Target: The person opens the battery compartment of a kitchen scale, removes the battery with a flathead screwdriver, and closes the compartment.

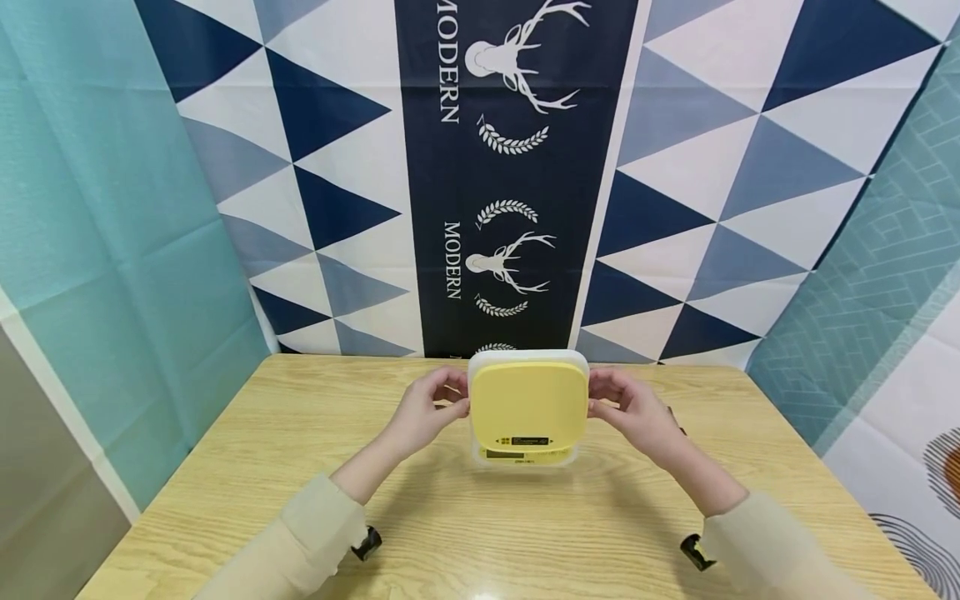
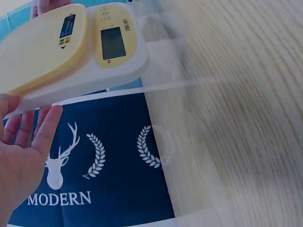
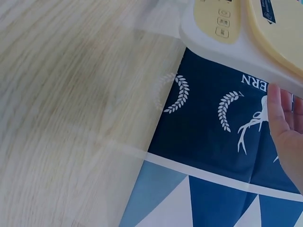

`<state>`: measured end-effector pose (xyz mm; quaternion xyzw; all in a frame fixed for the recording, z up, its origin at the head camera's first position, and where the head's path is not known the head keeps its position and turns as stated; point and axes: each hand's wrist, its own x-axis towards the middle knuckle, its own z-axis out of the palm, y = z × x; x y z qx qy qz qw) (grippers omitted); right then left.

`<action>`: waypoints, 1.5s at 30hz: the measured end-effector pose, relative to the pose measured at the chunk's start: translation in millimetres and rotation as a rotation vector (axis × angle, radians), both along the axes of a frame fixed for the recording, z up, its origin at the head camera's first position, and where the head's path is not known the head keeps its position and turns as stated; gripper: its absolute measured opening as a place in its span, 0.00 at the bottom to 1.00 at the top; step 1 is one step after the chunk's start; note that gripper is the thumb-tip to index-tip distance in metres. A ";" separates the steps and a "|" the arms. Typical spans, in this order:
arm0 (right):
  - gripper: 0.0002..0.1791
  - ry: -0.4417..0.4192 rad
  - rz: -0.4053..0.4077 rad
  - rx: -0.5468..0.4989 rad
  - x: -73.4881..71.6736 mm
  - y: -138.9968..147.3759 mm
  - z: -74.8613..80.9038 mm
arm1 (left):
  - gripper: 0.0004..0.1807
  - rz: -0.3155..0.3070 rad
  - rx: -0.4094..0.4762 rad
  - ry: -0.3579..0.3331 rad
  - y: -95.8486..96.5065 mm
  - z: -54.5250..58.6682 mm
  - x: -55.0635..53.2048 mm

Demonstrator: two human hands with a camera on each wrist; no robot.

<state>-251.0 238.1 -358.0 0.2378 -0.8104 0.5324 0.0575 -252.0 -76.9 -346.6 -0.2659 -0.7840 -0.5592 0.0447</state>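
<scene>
A white kitchen scale (image 1: pixel 528 404) with a yellow weighing plate is held up over the far part of the table, its plate tilted toward the head camera. My left hand (image 1: pixel 433 407) grips its left side, thumb on the front and fingers behind. On the opposite side my right hand (image 1: pixel 626 408) holds the edge in the same way. The left wrist view shows the scale's grey display (image 2: pixel 113 43) and the fingers (image 2: pixel 47 130) under its rim. Buttons (image 3: pixel 223 21) beside the display appear in the right wrist view, with the right hand (image 3: pixel 289 127) at the edge.
The wooden table (image 1: pixel 465 533) reaches back to a patterned cloth (image 1: pixel 517 183) with deer heads and triangles. Teal cloth (image 1: pixel 112 208) hangs at the left, and another printed cloth (image 1: pixel 885 333) at the right. Dark straps (image 1: pixel 367 543) show by both sleeves.
</scene>
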 end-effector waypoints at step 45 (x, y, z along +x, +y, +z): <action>0.11 0.996 0.210 0.403 6.0 -18.6 -27.7 | 0.07 -0.096 -0.382 1.100 -40.9 -50.6 -16.8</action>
